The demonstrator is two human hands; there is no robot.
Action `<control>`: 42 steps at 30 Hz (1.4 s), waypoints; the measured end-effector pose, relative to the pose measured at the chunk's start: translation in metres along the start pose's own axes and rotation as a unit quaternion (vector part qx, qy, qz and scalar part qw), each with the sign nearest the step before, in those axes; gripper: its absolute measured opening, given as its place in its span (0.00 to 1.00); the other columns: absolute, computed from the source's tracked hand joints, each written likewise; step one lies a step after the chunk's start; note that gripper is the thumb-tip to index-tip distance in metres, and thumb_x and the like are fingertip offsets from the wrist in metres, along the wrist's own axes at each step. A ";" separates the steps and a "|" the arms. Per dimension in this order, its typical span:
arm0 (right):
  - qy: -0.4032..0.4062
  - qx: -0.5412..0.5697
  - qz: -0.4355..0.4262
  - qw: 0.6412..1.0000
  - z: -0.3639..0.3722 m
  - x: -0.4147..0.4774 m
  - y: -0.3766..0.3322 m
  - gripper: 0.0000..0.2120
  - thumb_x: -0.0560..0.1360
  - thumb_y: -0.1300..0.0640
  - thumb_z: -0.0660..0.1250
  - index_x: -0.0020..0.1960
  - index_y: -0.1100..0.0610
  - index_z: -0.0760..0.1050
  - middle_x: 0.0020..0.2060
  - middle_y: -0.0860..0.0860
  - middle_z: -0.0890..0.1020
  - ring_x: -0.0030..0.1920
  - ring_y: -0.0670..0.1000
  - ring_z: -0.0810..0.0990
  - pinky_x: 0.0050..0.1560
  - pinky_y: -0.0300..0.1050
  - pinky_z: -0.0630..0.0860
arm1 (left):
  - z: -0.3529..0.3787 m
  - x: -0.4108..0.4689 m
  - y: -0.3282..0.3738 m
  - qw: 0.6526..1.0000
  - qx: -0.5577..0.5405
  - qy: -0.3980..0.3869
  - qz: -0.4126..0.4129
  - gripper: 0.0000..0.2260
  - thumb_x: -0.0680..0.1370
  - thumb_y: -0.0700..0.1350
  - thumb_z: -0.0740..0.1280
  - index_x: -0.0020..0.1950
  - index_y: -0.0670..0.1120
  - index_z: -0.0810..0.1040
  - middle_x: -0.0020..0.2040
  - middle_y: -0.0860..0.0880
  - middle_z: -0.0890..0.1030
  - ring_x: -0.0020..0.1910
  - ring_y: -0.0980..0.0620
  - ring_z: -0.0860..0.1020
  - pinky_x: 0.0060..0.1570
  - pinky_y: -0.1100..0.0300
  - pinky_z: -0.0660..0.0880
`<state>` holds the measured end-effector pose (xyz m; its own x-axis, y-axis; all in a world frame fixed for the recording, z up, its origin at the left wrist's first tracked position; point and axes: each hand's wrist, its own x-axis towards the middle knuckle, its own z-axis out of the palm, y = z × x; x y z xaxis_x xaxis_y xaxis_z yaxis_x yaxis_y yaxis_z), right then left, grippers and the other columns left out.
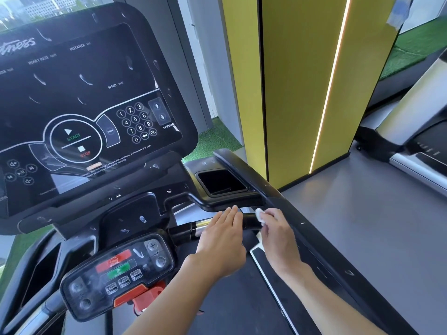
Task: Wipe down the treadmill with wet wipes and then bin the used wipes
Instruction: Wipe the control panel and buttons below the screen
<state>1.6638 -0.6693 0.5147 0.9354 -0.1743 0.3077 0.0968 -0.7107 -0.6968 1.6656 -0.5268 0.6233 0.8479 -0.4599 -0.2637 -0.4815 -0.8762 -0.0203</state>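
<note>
Right hand (278,234): fingers curled, pinching a small crumpled white wet wipe (259,214). The wipe is pressed against the outer end of the black handlebar (249,220), just below the cup tray, and only its top edge shows above my fingers.

Left hand (221,238): flat, palm down, fingers straight and together, holding nothing. It lies over the same bar just beside the right hand. I cannot tell whether the palm touches the bar.

Nearest to me on the treadmill (174,180) are the dark belt (229,298) and, to the left, the lower control pod (118,269). The pod has red and green bars under a cloudy, smeared clear cover, and a red safety clip (145,298) hangs beneath it.

The handlebar has a chrome section (202,224) left of my hands. A long black side rail (314,240) runs close along the right wrist and hems that hand in. It carries a few pale droplet-like marks.

Beyond the hands is a square cup tray (221,182), dark inside. Above it stands the main console (84,105), glossy black with START, STOP and a number keypad, and with pale curved wet marks scattered over it.

Further off are grey floor (375,213), a yellow pillar (302,81) with a lit strip (331,81), green turf (212,139) and a neighbouring machine (416,131) at far right.
</note>
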 end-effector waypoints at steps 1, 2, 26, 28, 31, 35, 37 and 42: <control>0.012 -0.014 0.029 0.999 0.001 0.002 0.003 0.11 0.75 0.71 0.67 0.53 0.61 0.81 0.46 0.52 0.78 0.40 0.52 0.78 0.40 0.50 0.80 | 0.001 0.000 0.001 1.000 0.008 -0.002 0.001 0.32 0.80 0.46 0.55 0.81 0.41 0.46 0.82 0.44 0.45 0.80 0.50 0.43 0.77 0.56 0.39; 0.016 -0.024 0.042 0.999 0.003 0.004 0.000 0.09 0.75 0.71 0.67 0.50 0.61 0.81 0.44 0.52 0.78 0.39 0.53 0.78 0.40 0.52 0.79 | 0.001 0.000 0.001 1.000 0.011 -0.003 0.001 0.32 0.80 0.47 0.55 0.81 0.41 0.46 0.82 0.44 0.45 0.80 0.50 0.43 0.77 0.56 0.38; 0.002 -0.047 0.125 0.991 -0.008 -0.016 0.019 0.07 0.75 0.70 0.66 0.47 0.59 0.78 0.42 0.50 0.72 0.31 0.55 0.75 0.29 0.50 0.75 | 0.001 0.000 0.001 1.000 -0.012 0.006 -0.003 0.32 0.80 0.47 0.56 0.81 0.42 0.47 0.82 0.46 0.46 0.80 0.50 0.43 0.75 0.58 0.36; 0.024 -0.027 0.172 0.984 -0.007 -0.008 0.013 0.08 0.78 0.69 0.62 0.49 0.61 0.78 0.42 0.51 0.73 0.34 0.55 0.76 0.34 0.50 0.76 | 0.001 0.000 0.002 1.000 -0.012 0.006 -0.005 0.32 0.80 0.47 0.56 0.81 0.42 0.47 0.82 0.46 0.46 0.80 0.50 0.43 0.75 0.57 0.36; 0.028 -0.007 0.090 0.996 -0.004 -0.007 -0.022 0.13 0.73 0.73 0.63 0.48 0.57 0.77 0.40 0.49 0.72 0.33 0.51 0.72 0.33 0.39 0.68 | 0.002 0.000 0.003 1.000 -0.013 0.002 -0.009 0.32 0.81 0.48 0.57 0.81 0.42 0.48 0.82 0.46 0.47 0.80 0.51 0.43 0.77 0.56 0.37; -0.025 -0.001 -0.042 0.999 -0.001 -0.012 -0.040 0.17 0.70 0.73 0.68 0.55 0.59 0.78 0.42 0.50 0.73 0.35 0.49 0.75 0.37 0.34 0.69 | 0.003 0.001 0.002 1.000 -0.022 -0.002 -0.009 0.31 0.81 0.47 0.56 0.81 0.43 0.48 0.82 0.47 0.47 0.80 0.52 0.44 0.77 0.57 0.38; -0.051 -0.029 -0.026 0.998 -0.006 -0.007 -0.022 0.19 0.69 0.74 0.66 0.56 0.59 0.78 0.41 0.50 0.71 0.34 0.50 0.74 0.33 0.39 0.73 | 0.002 0.001 0.000 1.000 -0.023 -0.014 -0.005 0.31 0.81 0.46 0.56 0.81 0.42 0.47 0.82 0.47 0.47 0.80 0.51 0.43 0.78 0.56 0.39; -0.028 -0.085 0.098 0.991 -0.001 0.009 -0.022 0.12 0.71 0.75 0.64 0.45 0.59 0.75 0.41 0.50 0.68 0.33 0.53 0.72 0.33 0.47 0.74 | -0.005 -0.001 -0.008 0.996 -0.087 0.001 -0.006 0.28 0.80 0.40 0.57 0.79 0.43 0.54 0.81 0.47 0.51 0.80 0.52 0.46 0.78 0.57 0.44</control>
<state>1.6693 -0.6560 0.5333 0.9485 -0.2851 0.1378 -0.1423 -0.7725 -0.6189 1.6701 -0.5204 0.6287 0.8540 -0.4497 -0.2615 -0.4261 -0.8931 0.1442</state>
